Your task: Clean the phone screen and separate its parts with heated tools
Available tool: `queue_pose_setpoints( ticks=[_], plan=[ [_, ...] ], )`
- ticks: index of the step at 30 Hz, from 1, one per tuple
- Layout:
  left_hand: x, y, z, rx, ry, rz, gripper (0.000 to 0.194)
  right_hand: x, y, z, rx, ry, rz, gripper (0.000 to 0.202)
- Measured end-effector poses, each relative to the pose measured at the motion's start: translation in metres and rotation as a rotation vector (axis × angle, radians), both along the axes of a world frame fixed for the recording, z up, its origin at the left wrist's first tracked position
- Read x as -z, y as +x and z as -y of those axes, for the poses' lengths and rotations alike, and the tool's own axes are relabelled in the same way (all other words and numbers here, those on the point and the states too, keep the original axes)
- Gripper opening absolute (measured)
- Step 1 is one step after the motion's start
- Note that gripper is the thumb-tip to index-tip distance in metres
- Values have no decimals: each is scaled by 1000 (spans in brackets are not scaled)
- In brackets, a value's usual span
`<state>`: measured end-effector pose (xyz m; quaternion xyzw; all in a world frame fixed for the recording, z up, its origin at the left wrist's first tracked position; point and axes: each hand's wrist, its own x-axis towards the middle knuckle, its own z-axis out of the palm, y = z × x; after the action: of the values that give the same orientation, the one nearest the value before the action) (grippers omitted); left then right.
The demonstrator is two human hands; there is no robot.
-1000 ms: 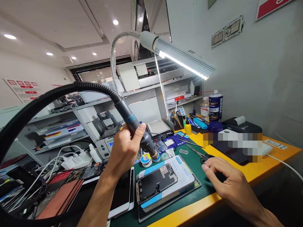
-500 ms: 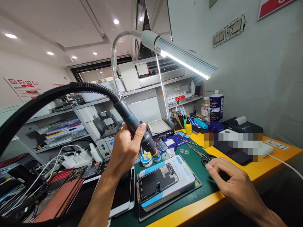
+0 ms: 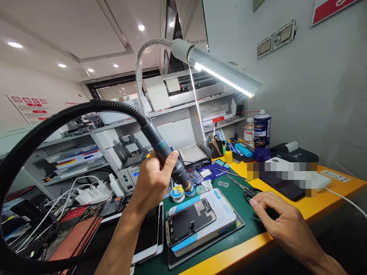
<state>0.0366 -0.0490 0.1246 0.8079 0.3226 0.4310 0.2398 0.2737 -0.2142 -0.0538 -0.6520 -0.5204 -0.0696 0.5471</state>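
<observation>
My left hand (image 3: 155, 177) is closed around the dark grey handle of a hot air gun (image 3: 159, 143), its thumb along the upper side. The gun's metal nozzle (image 3: 188, 188) points down to the right, near a solder spool (image 3: 177, 193). A phone screen assembly (image 3: 191, 221) lies dark side up on a white and blue box (image 3: 220, 208), below and apart from the nozzle. At the right, my right hand (image 3: 279, 214) is low with curled fingers. Its thumb and index tips meet at a black loop of the scissors (image 3: 249, 190); the other fingers are partly hidden.
A lit lamp (image 3: 223, 70) hangs above the green mat (image 3: 246, 217). White tablets (image 3: 151, 236) lie left of the box. Tweezers (image 3: 231, 172), a yellow bottle (image 3: 228, 154), a spray can (image 3: 262, 130) and phones stand or lie behind. The gun's black hose (image 3: 43, 130) loops at the left.
The hose has swung to the right, and more of its loop shows at the left. The gun has shifted very slightly to the right; my right hand has barely moved.
</observation>
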Motion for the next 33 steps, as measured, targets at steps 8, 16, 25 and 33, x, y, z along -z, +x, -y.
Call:
queue_pose_setpoints(
  ticks=[8,16,25,33],
  plan=[
    [3,3,0,45,11,7,43,1,0,-3,7,-5,1,34],
    [4,2,0,17,34,32,42,-2,0,1,11,-7,4,36],
    [3,1,1,69,-18,-27,45,-2,-1,0,15,-13,0,35],
    [5,2,0,103,-42,-13,44,-1,0,1,21,-18,-2,36]
  ],
)
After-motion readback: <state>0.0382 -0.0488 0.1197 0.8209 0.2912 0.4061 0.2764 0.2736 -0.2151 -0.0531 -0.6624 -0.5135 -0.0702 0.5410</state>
